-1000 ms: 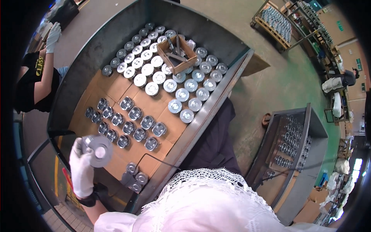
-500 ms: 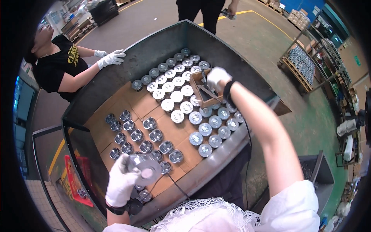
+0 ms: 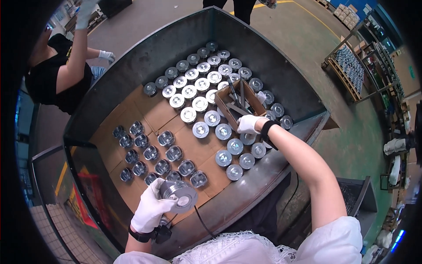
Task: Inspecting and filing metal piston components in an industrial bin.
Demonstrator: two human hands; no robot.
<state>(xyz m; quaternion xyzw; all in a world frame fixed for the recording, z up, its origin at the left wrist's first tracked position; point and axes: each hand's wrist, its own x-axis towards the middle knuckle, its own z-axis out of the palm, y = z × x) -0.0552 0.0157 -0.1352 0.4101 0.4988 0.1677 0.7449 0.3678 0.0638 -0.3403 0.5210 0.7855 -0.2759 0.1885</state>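
My left hand point(image 3: 151, 207), in a white glove, holds a silver metal piston point(image 3: 181, 196) tilted above the near edge of the bin, its round crown facing up toward me. My right hand point(image 3: 249, 124), also gloved, is closed at the near corner of a small open cardboard box point(image 3: 226, 115); its fingertips are partly hidden there. Several long, dark tools point(image 3: 237, 108) lie in that box, which rests over the rows of pistons. Many pistons stand crown up around it, such as the piston point(image 3: 200, 130). At the left, other pistons point(image 3: 174, 153) show their shiny undersides.
A deep grey metal bin point(image 3: 154, 53) surrounds the pistons, its floor lined with cardboard point(image 3: 154, 110). Beyond its left wall stands a co-worker point(image 3: 52, 75) wearing white gloves; another person point(image 3: 242, 13) stands past the far corner. A thin black cable point(image 3: 202, 222) hangs over the near rim.
My right hand has moved from the box's far side to its near corner, and the box appears turned. My left hand still holds the piston. The left co-worker has raised one arm.
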